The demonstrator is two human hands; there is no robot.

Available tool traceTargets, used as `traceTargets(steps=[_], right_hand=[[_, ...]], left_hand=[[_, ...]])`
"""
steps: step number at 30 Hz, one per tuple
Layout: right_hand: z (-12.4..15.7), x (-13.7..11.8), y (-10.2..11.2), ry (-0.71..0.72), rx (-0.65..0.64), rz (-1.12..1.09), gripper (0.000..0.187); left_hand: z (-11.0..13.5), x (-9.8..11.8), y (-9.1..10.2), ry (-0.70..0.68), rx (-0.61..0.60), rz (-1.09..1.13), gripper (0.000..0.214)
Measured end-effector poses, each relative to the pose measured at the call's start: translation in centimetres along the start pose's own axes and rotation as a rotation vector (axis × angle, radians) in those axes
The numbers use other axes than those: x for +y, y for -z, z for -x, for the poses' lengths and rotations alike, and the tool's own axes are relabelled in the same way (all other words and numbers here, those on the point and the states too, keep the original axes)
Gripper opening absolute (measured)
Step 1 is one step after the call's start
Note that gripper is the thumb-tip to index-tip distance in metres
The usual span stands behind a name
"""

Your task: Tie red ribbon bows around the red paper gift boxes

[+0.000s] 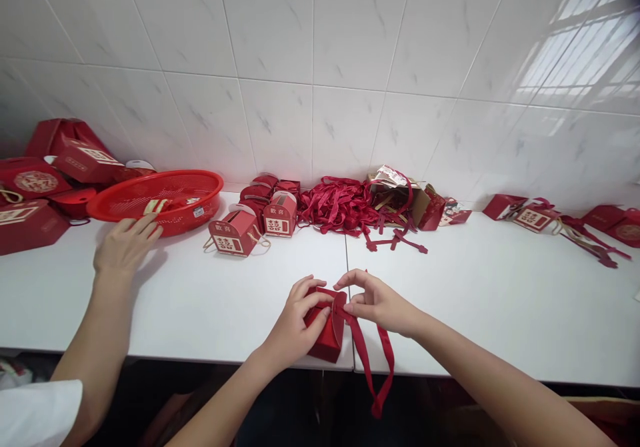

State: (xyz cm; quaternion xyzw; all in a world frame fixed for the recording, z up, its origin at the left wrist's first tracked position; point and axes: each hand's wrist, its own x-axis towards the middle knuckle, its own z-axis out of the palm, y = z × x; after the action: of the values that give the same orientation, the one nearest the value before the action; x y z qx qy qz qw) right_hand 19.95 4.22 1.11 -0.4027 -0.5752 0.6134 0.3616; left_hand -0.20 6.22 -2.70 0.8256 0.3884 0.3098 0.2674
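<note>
Red box, one, at the desk's near edge; lies beneath and between the fingers of the left hand, closed on its top and left side. Red ribbon, one, at the box's right flap; pinched by the fingers of the right hand, loop hanging past the near edge. Far side: ribbon heap, lettered box. Far left: red basket.

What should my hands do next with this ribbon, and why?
Perhaps gently draw the red ribbon snug with your right hand: it's where the ribbon meets the red gift box, your left hand steadies the box, and a slack loop hangs past the edge of the white table.
</note>
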Motion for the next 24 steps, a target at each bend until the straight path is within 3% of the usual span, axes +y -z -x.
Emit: traceTargets(steps=[13,20,24], right_hand=[[-0.8,2.0,-0.1,0.011,0.042,0.128,0.026],[-0.5,1.4,-1.0,0.266,0.146,0.58,0.021],[-0.6,1.3,-0.9,0.334,0.201,0.76,0.023]], left_hand=[[0.0,-0.2,-0.1,-0.012,-0.014,0.013,0.02],[-0.1,-0.4,-0.2,0.012,0.008,0.11,0.013],[0.0,-0.2,-0.1,0.004,0.01,0.215,0.016]])
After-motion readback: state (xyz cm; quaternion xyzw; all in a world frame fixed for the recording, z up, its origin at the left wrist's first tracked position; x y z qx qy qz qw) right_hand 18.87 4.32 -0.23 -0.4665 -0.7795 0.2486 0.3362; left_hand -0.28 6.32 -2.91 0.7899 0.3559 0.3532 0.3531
